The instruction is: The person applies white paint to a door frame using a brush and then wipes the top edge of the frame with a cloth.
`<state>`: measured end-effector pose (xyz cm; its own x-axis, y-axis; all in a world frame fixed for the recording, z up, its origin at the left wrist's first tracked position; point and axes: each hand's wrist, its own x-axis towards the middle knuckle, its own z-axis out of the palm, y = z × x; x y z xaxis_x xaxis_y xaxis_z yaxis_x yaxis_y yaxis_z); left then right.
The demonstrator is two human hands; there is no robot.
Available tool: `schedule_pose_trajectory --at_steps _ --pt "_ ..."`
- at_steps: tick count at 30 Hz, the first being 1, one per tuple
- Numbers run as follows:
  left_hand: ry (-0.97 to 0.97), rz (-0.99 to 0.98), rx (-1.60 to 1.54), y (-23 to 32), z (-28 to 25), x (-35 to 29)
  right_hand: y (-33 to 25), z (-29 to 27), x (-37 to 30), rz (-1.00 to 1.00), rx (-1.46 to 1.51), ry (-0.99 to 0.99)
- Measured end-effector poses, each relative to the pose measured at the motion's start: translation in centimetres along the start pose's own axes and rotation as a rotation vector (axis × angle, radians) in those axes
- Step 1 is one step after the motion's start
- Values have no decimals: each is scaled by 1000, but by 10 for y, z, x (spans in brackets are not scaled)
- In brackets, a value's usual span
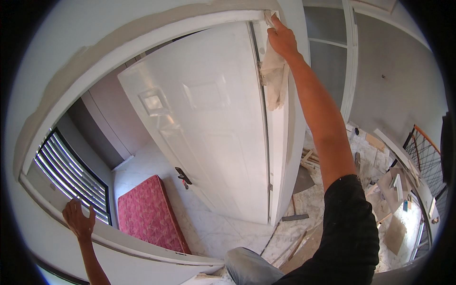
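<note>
My right hand (pixel 283 40) is raised to the upper right corner of a white door frame (pixel 204 21). A pale, dirty cloth (pixel 274 78) is gripped in it and hangs down over the jamb beside the hinge. Lower on the left, my left hand (pixel 80 219) lies against the opposite side of the frame, fingers apart and holding nothing. Between them a white panelled door (pixel 209 118) stands ajar, with a dark handle (pixel 183 177) on its far edge. Part of the cloth is hidden behind my right fingers.
Through the doorway a pink patterned mattress (pixel 149 213) leans near a barred window (pixel 73 168). On the right, boards and debris (pixel 394 223) litter the floor, with a squeegee-like tool (pixel 295 217) closer in. A railing (pixel 420 147) stands at far right.
</note>
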<state>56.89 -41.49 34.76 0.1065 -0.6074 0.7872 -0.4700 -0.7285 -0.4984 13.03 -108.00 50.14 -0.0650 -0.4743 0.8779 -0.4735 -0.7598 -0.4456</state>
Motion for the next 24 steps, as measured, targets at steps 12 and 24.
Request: schedule_pose_trajectory --at_steps 12,24 --pt "-28 -9 16 2 -6 3 -19 -5 2 18 -125 -44" --pt "14 11 2 0 -4 2 -38 0 -12 -63 -34 -50"
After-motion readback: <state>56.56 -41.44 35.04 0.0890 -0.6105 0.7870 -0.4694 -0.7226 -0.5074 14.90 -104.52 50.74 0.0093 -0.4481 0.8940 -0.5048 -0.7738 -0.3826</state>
